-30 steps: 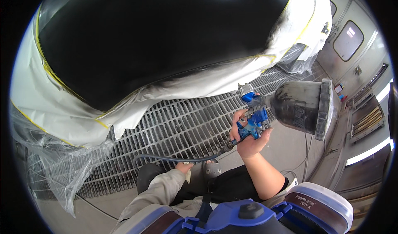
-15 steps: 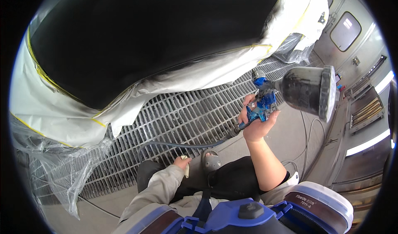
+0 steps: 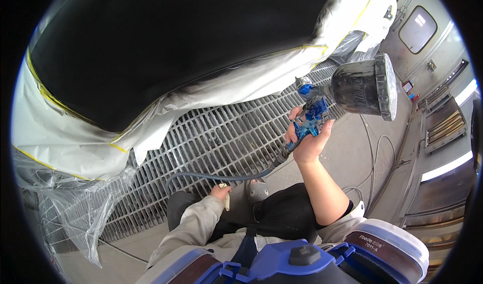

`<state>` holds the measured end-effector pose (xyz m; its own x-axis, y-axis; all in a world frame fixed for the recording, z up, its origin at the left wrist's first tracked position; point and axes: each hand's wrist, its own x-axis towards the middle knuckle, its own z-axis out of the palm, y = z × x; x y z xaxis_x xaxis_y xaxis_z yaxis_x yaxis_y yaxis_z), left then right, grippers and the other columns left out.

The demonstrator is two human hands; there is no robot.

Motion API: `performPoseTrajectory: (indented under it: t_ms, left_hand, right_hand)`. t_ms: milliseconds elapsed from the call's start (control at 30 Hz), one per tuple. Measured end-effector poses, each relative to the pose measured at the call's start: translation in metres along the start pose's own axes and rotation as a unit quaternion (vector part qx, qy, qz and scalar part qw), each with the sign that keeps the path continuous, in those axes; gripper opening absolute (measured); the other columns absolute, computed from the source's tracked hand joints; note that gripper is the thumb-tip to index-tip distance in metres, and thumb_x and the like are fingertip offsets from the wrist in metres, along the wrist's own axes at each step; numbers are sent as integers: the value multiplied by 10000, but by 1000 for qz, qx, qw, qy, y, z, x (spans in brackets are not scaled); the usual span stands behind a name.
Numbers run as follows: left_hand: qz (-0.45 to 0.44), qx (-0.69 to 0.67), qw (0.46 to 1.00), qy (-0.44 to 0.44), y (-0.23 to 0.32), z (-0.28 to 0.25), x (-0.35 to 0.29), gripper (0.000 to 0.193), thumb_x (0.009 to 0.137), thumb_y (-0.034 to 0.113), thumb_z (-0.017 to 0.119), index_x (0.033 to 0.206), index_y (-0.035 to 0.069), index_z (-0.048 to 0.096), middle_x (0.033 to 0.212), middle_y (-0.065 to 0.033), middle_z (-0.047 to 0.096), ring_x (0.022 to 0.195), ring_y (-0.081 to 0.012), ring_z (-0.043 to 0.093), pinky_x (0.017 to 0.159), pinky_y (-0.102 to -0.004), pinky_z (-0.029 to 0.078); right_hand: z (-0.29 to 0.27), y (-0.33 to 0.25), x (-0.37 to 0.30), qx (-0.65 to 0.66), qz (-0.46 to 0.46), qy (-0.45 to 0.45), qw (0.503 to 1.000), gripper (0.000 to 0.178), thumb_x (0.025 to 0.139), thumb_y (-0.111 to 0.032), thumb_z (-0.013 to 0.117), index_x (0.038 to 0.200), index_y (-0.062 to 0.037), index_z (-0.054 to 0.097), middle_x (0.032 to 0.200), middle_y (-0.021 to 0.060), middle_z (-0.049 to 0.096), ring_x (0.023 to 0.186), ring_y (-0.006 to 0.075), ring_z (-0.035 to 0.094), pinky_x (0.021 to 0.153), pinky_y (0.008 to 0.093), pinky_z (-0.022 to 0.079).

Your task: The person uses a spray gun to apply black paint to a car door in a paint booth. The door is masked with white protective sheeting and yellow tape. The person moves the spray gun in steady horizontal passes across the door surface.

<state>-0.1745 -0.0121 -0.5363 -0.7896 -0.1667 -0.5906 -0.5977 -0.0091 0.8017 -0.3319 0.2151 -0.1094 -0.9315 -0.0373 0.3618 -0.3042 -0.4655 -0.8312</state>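
My right hand (image 3: 313, 147) is wrapped around the handle of a spray gun (image 3: 316, 110), its thumb raised along the near side. The gun has a blue body, a silvery nozzle end and a large grey-black paint cup (image 3: 359, 86) on the right. Its nozzle points left, toward the glossy black panel (image 3: 181, 37), and stays apart from it. White masking sheet (image 3: 221, 90) with yellow tape borders the panel. Low over my lap, my left hand (image 3: 218, 192) is closed on a small pale-yellow cloth (image 3: 227, 202).
A grey air hose (image 3: 221, 177) runs from the gun's handle across the floor grating (image 3: 226, 138). Clear plastic film (image 3: 90, 218) hangs at the left. Another hose (image 3: 375, 153) lies on the floor at right, near the booth wall. My respirator (image 3: 287, 259) fills the bottom edge.
The spray gun in my right hand has moved up and slightly left, with its cup now more level. My left hand keeps the cloth, and the view has shifted a little.
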Motion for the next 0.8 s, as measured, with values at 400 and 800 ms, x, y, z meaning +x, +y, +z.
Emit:
performPoseTrajectory:
  t_ms: [400, 800]
  left_hand:
    - [0, 17, 999, -32, 4, -6, -7, 338, 825, 298, 884, 940, 7, 757, 881, -108, 754, 775, -256, 700, 740, -442, 543]
    - [18, -103, 994, -10, 5, 1, -14, 207, 909, 216, 825, 861, 40, 725, 826, -39, 721, 758, -165, 657, 706, -364, 499]
  right_hand:
    - [2, 6, 1, -2, 12, -2, 1000, 874, 1017, -808, 285, 1325, -12, 475, 1084, 138, 612, 502, 126, 462, 460, 300, 431]
    - [9, 8, -3, 16, 22, -15, 1000, 857, 1025, -804, 314, 1176, 11, 534, 1069, 123, 626, 497, 118, 466, 457, 284, 421]
